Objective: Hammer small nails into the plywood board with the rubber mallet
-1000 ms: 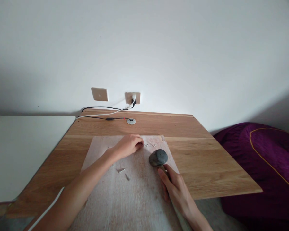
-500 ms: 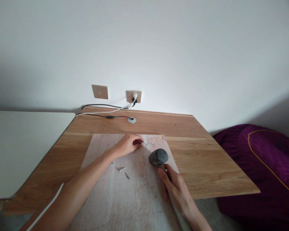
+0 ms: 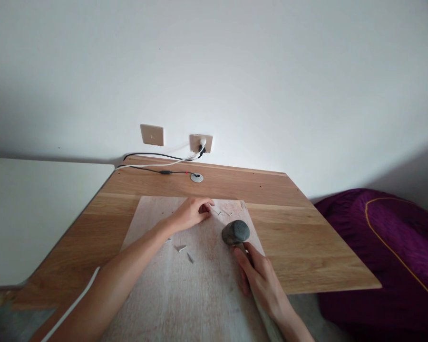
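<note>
My right hand [image 3: 258, 273] is wrapped round the handle of a mallet [image 3: 236, 232]; its dark, blocky head hangs just over a pale wooden board [image 3: 207, 289]. Near the board's far edge, my left hand [image 3: 193, 213] has its thumb and fingertips pinched together on what looks like a nail, mostly hidden by the fingers. Just right of those fingertips, a thin silvery nail [image 3: 217, 213] and another nail [image 3: 228, 213] slant up from the board. Several loose nails [image 3: 180, 248] lie nearer me, beside my left forearm.
Beneath the board is a wooden desk [image 3: 314, 247] set against the wall. A white tabletop [image 3: 46, 213] adjoins it on the left. Cables [image 3: 157, 164] run along the back to a wall socket [image 3: 201, 142]. A purple fabric-covered thing [image 3: 364, 266] stands at the right.
My view has shifted slightly. Both hands keep nearly the same place and grip, and the mallet head still hangs over the board.
</note>
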A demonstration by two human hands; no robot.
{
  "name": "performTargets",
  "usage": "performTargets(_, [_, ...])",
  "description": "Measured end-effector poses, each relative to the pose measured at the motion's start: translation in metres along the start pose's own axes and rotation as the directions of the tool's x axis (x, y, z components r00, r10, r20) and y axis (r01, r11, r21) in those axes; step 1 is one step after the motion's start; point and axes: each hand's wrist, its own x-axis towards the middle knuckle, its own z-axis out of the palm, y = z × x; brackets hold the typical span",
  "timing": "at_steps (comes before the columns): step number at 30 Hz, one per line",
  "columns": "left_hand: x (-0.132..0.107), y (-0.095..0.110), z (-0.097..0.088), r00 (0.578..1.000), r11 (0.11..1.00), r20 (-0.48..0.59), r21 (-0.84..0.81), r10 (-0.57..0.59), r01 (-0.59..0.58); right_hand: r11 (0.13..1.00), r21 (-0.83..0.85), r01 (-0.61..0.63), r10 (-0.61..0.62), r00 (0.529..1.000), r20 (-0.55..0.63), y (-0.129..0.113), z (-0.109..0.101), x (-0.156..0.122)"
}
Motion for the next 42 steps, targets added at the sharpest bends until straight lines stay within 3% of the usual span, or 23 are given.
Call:
performTargets(19, [-0.003,-0.004,0.0,0.997,0.995,-0.042,0.088,0.059,-0.055,1.0,0.017,-0.024,0.024,1.0,0.014,0.001,0.002,0.005])
performTargets(24, [-0.003,-0.002,-0.002,0.999,0.999,-0.037,0.053,0.0,0.002,0.999,0.049,-0.018,0.017,0.999,0.031,0.003,0.002,0.006])
performTargets(29, [-0.001,-0.007,-0.001,0.999,1.0,-0.046,0.009,-0.021,0.022,0.993,0.119,0.023,-0.022,1.0,-0.01,-0.02,0.001,0.016])
performTargets(35, [-0.001,-0.011,0.001,0.999,0.994,-0.019,-0.102,-0.036,0.033,0.99,0.075,0.121,-0.122,0.993,0.002,-0.055,0.002,0.044])
performTargets(42, [-0.002,-0.001,-0.004,0.998,0.995,0.011,-0.08,-0.054,0.055,0.996,-0.064,0.067,-0.065,0.997,0.032,-0.058,0.013,0.061])
